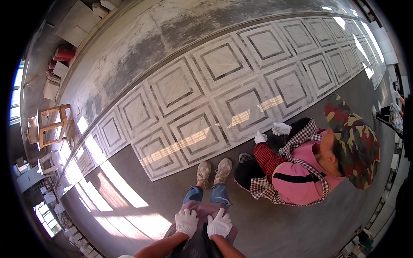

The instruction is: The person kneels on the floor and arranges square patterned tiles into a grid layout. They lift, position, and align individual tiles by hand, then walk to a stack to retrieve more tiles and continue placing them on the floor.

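Note:
My left hand, in a white knitted glove, rests against the mauve apron over my front, its fingers lying on the cloth. Beside it my right hand, gloved the same way, lies on the apron with its index finger stretched out. Neither hand appears to hold anything. Past my shoes, a large layout of pale marble panels with dark square borders spreads across the floor. Bands of sunlight cross its near part.
A co-worker in a camouflage hat crouches at my right, white-gloved hands by the panels' near edge. A wooden stool stands at the left. Behind the panels runs a stained grey surface. Another person is at the far right.

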The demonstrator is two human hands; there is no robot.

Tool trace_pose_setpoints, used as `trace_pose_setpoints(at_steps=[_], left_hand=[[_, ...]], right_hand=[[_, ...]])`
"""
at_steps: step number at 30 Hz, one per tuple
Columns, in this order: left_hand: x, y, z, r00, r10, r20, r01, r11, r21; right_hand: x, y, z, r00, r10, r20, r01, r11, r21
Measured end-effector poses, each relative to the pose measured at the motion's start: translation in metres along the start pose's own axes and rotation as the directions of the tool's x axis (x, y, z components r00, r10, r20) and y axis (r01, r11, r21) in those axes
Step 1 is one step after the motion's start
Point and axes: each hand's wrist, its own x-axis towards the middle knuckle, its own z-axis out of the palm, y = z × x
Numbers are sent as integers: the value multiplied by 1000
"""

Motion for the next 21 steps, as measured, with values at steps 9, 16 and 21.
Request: trace_pose_setpoints(at_steps=[9, 16, 21], left_hand=[[-10, 4, 5, 999, 0, -36, -1, 999, -42], [-21, 6, 12, 999, -5, -47, 4, 999, -35], [-25, 5, 25, 998, -20, -56, 16, 998, -68]], right_hand=[[-8, 8, 11, 997, -23, -76, 21, 999, -26], [-18, 15, 22, 998, -24, -56, 23, 999, -30], [-19, 15, 20, 1000, -14, -25, 14, 1000, -14]])
